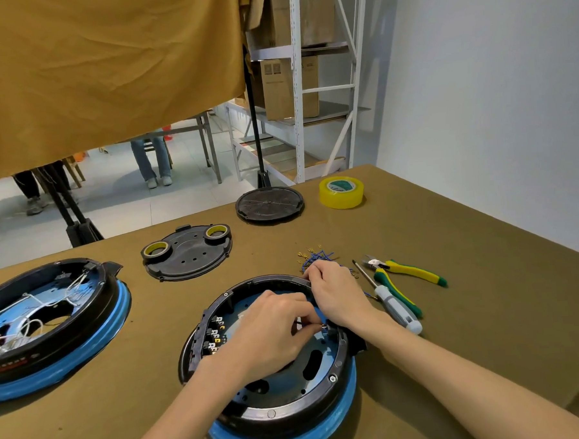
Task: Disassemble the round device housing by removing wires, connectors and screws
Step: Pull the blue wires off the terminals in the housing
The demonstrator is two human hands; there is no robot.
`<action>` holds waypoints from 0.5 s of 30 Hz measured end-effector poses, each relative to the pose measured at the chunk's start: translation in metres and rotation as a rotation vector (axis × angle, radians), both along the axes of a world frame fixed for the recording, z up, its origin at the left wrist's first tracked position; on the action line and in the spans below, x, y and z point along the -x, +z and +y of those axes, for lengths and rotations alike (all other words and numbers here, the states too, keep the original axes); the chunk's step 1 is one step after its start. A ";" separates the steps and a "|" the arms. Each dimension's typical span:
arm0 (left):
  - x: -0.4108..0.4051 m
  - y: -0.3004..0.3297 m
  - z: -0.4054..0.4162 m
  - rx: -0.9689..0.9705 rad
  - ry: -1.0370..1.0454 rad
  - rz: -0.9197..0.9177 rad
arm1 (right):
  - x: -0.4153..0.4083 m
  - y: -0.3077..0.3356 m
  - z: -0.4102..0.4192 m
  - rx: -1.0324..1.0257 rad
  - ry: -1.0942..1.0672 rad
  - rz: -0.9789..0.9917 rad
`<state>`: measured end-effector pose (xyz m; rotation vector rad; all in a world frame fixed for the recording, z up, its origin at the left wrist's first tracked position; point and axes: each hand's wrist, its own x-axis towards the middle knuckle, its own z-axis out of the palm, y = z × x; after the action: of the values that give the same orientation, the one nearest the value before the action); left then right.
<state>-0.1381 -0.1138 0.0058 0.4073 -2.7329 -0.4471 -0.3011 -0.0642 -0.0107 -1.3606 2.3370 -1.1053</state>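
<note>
— So where is the round black housing with the blue rim (278, 418)?
— Near the table's front edge, open side up. Left hand (270, 334) pinches a blue wire (321, 315) inside; right hand (339, 294) curls over the far rim, grip unclear.
— Count?
— Two housings; the second (52, 332) lies left.

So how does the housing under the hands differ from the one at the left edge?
The near housing has both hands inside, the left hand and right hand pinching a blue wire; the left housing lies untouched, full of loose white wires. Both have black shells with blue rims.
</note>
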 end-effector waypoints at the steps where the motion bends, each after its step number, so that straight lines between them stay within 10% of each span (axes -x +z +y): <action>1: 0.000 -0.001 0.001 0.017 0.001 0.012 | -0.001 0.001 0.000 -0.006 -0.010 0.014; 15: -0.001 -0.004 0.000 0.031 -0.004 0.040 | -0.008 0.005 0.005 -0.006 -0.059 0.051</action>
<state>-0.1370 -0.1141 0.0022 0.3811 -2.6984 -0.4096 -0.2932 -0.0596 -0.0054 -1.3410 2.4291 -1.0914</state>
